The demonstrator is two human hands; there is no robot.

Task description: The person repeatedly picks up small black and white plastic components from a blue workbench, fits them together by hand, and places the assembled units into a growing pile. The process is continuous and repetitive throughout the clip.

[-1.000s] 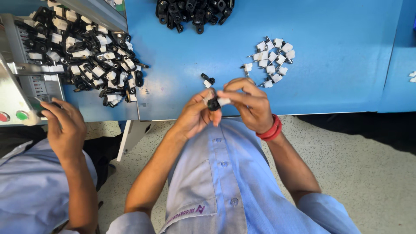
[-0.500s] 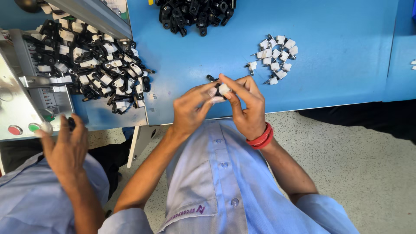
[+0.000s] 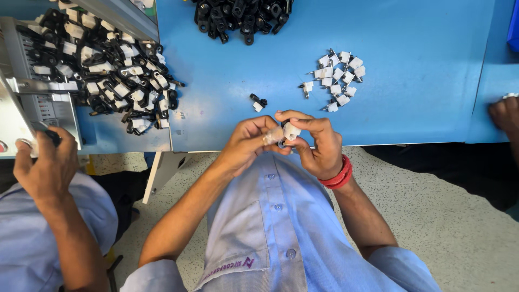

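Observation:
My left hand (image 3: pixel 250 141) and my right hand (image 3: pixel 313 141) meet at the near edge of the blue table (image 3: pixel 411 108), fingertips pinched together on one small white and black plastic part (image 3: pixel 286 133). A red band sits on my right wrist. Just beyond my fingers lies one assembled black and white part (image 3: pixel 258 101). A cluster of small white pieces (image 3: pixel 335 81) lies to the right of it. A heap of black pieces (image 3: pixel 240 16) sits at the far edge.
A big heap of assembled black and white parts (image 3: pixel 105 70) lies at the left beside a grey metal machine (image 3: pixel 32 103). A co-worker's hand (image 3: pixel 43 167) rests at that machine. Another person's hand (image 3: pixel 505 113) touches the table's right edge.
My two hands have stayed pressed together on the small part, working it between the fingertips. The co-worker's hand at the left has moved up to the machine. A hand has appeared at the right edge.

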